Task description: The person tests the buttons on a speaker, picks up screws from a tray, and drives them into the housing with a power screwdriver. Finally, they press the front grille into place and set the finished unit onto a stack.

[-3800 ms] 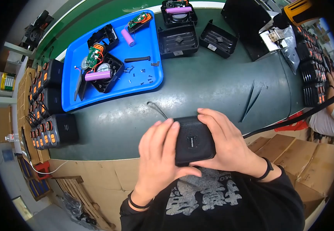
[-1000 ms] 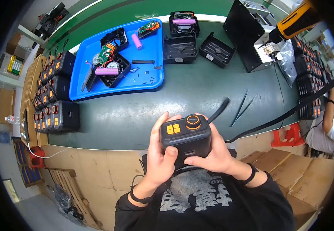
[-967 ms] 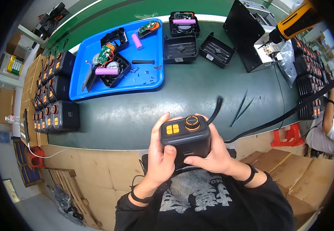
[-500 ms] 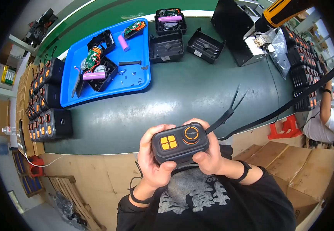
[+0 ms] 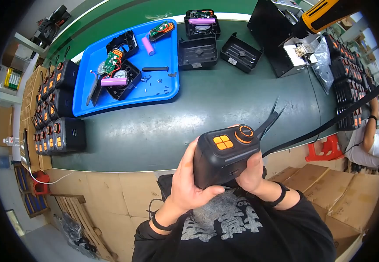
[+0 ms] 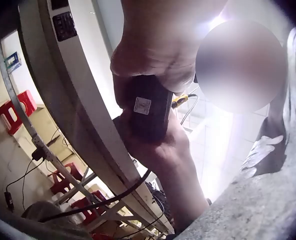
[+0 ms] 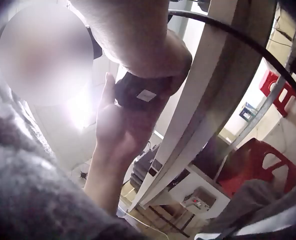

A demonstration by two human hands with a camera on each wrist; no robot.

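Both hands hold a black portable speaker (image 5: pixel 218 161) above the front edge of the green table. Its top shows four-part orange buttons (image 5: pixel 223 142) and an orange-ringed knob (image 5: pixel 244 134), and it tilts with the knob end higher. My left hand (image 5: pixel 185 183) grips the left end, thumb along the lower edge. My right hand (image 5: pixel 251 175) holds the other end, thumb on the side facing me; its fingers are hidden behind. A black wrist strap (image 5: pixel 266 124) sticks out at the right. From below, the left wrist view shows a white label (image 6: pixel 142 105) on the speaker's underside.
A blue tray (image 5: pixel 156 99) holds opened speaker parts, pink battery cells and screws. Finished-looking speakers (image 5: pixel 72 134) stand in rows at left. Open black housings (image 5: pixel 241 54) lie at the back. Tweezers (image 5: pixel 276 104) lie behind the strap. A yellow-black power tool (image 5: pixel 322 15) hangs at upper right.
Earlier the speaker's logo face was up; it was then turned to show the buttons. Over the last half second it has moved right and tilted, exposing its left end. Both hands keep their hold.
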